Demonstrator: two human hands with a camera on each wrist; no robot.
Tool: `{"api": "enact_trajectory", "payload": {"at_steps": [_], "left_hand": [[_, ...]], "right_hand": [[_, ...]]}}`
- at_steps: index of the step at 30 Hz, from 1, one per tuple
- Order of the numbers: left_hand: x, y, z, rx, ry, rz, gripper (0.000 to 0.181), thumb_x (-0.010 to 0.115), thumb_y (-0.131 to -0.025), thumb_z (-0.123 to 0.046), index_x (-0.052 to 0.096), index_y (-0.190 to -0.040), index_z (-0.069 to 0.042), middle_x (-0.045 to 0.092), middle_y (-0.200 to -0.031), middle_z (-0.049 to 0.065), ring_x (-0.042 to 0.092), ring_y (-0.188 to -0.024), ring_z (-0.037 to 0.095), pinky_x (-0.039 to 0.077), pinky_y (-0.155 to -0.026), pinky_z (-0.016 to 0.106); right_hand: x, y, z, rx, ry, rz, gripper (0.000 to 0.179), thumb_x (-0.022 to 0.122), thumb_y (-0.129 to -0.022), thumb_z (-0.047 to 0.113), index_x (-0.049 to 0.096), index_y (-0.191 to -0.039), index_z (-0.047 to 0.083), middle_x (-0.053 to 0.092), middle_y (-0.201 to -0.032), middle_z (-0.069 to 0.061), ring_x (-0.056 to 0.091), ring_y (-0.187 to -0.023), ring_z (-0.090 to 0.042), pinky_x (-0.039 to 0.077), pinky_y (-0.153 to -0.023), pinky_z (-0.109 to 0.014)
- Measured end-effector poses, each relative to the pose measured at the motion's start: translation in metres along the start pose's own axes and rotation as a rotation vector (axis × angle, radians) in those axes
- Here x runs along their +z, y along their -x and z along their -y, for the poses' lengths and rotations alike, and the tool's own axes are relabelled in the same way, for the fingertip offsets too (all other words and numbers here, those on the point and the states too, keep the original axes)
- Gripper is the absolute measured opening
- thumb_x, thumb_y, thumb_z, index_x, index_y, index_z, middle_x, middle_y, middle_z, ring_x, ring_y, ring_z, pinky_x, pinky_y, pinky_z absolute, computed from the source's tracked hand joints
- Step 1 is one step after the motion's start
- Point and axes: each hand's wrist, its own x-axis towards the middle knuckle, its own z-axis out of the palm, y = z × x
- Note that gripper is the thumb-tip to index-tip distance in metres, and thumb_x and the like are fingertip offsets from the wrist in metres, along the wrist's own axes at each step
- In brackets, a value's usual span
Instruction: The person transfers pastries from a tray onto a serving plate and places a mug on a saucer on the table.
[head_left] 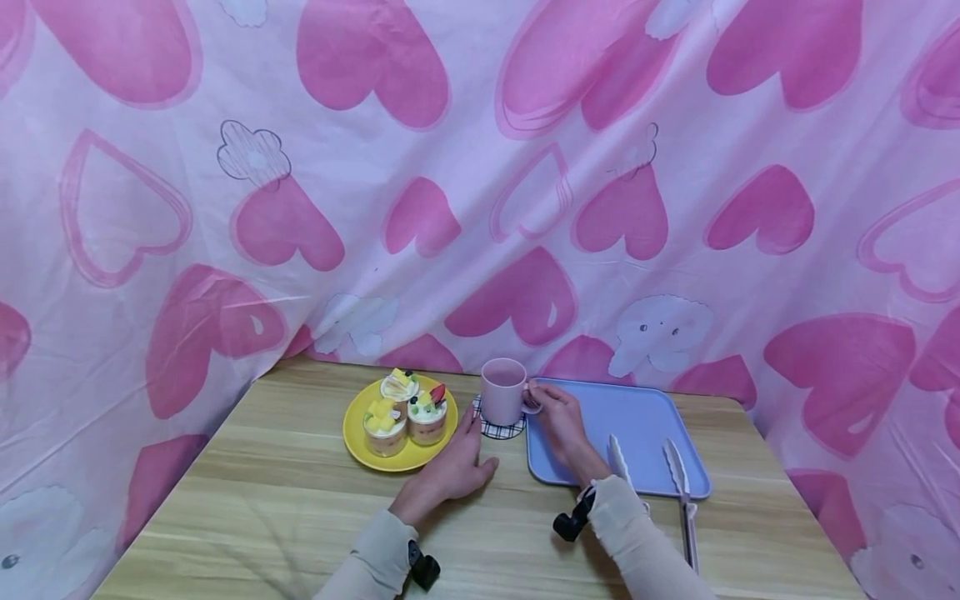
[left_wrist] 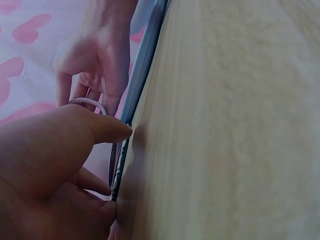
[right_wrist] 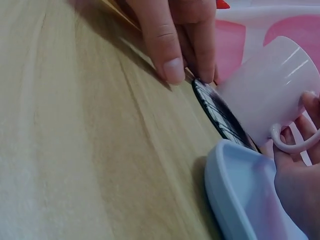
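A pink mug (head_left: 503, 392) stands upright on a round black-and-white checked coaster (head_left: 501, 430). My right hand (head_left: 558, 417) grips the mug's handle from the right, with fingers curled around it in the right wrist view. On the coaster's other side my left hand (head_left: 457, 465) lies low over the table, its fingers fairly straight. Those fingertips touch the coaster's edge in the right wrist view, while the left thumb (right_wrist: 173, 70) sits apart from it. The checked coaster (left_wrist: 120, 167) appears edge-on in the left wrist view, partly hidden behind the left hand.
Left of the coaster, a yellow plate (head_left: 356, 446) bears three dessert cups (head_left: 386, 433) topped with fruit. A blue tray (head_left: 600, 408) lies to the right, under my right forearm. Metal tongs (head_left: 686, 508) rest across its front edge. A pink heart-patterned curtain (head_left: 510, 208) hangs behind the wooden table (head_left: 247, 492).
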Motion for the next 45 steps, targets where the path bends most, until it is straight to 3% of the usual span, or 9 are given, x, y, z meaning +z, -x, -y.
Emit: {"api": "enact_trajectory", "payload": {"at_steps": [8, 21, 26, 33, 38, 42, 45], "left_hand": [[0.001, -0.001, -0.001, 0.021, -0.005, -0.014, 0.081, 0.063, -0.097, -0.037, 0.025, -0.155, 0.006, 0.009, -0.168, 0.021, 0.02, -0.155, 0.031, 0.032, -0.122, 0.047], [-0.001, 0.002, -0.003, 0.011, -0.02, -0.002, 0.082, 0.063, -0.097, -0.038, 0.025, -0.155, 0.006, 0.008, -0.169, 0.02, 0.019, -0.155, 0.03, 0.033, -0.122, 0.046], [-0.002, 0.003, -0.003, 0.014, -0.026, 0.005, 0.082, 0.064, -0.097, -0.038, 0.025, -0.156, 0.005, 0.008, -0.169, 0.019, 0.018, -0.155, 0.03, 0.032, -0.122, 0.047], [-0.004, 0.002, 0.001, 0.025, -0.026, 0.009, 0.085, 0.064, -0.097, -0.038, 0.02, -0.157, 0.004, 0.007, -0.169, 0.019, 0.016, -0.156, 0.03, 0.03, -0.123, 0.047], [-0.006, 0.002, 0.003, 0.036, -0.051, 0.014, 0.084, 0.064, -0.097, -0.038, 0.022, -0.156, 0.005, 0.009, -0.168, 0.02, 0.018, -0.156, 0.03, 0.031, -0.122, 0.046], [-0.012, 0.003, 0.002, 0.056, -0.056, 0.026, 0.08, 0.063, -0.097, -0.036, 0.027, -0.155, 0.006, 0.019, -0.166, 0.022, 0.025, -0.153, 0.032, 0.033, -0.121, 0.048], [-0.021, 0.006, -0.001, 0.068, -0.031, 0.037, 0.073, 0.063, -0.098, -0.035, 0.034, -0.153, 0.003, 0.031, -0.162, 0.02, 0.037, -0.148, 0.031, 0.04, -0.117, 0.048]], "right_hand": [[-0.003, 0.001, -0.007, -0.007, 0.01, 0.039, 0.019, 0.069, -0.095, 0.022, 0.074, -0.102, 0.004, 0.07, -0.096, -0.002, 0.063, -0.1, -0.019, 0.052, -0.101, -0.036], [-0.009, 0.006, -0.008, 0.008, 0.011, 0.062, 0.012, 0.066, -0.097, 0.019, 0.071, -0.093, 0.01, 0.065, -0.095, -0.005, 0.06, -0.102, -0.023, 0.05, -0.097, -0.033], [-0.007, 0.007, -0.008, -0.019, 0.043, 0.066, 0.015, 0.065, -0.097, 0.018, 0.071, -0.098, 0.004, 0.065, -0.096, -0.006, 0.06, -0.103, -0.025, 0.051, -0.099, -0.033], [-0.007, 0.007, -0.003, -0.024, 0.323, 0.037, 0.03, 0.065, -0.098, 0.033, 0.072, -0.11, 0.006, 0.069, -0.108, -0.005, 0.062, -0.109, -0.023, 0.051, -0.101, -0.038], [-0.007, 0.011, 0.0, -0.055, 0.476, 0.045, 0.036, 0.062, -0.099, 0.039, 0.069, -0.115, 0.007, 0.07, -0.117, -0.013, 0.063, -0.114, -0.026, 0.05, -0.106, -0.042], [-0.007, 0.02, 0.007, -0.11, 0.587, 0.037, 0.039, 0.061, -0.1, 0.04, 0.067, -0.124, 0.01, 0.069, -0.124, -0.014, 0.064, -0.118, -0.026, 0.052, -0.105, -0.041], [-0.01, 0.028, 0.015, -0.166, 0.69, 0.028, 0.038, 0.061, -0.1, 0.038, 0.065, -0.129, 0.013, 0.068, -0.128, -0.01, 0.063, -0.122, -0.024, 0.053, -0.104, -0.041]]}}
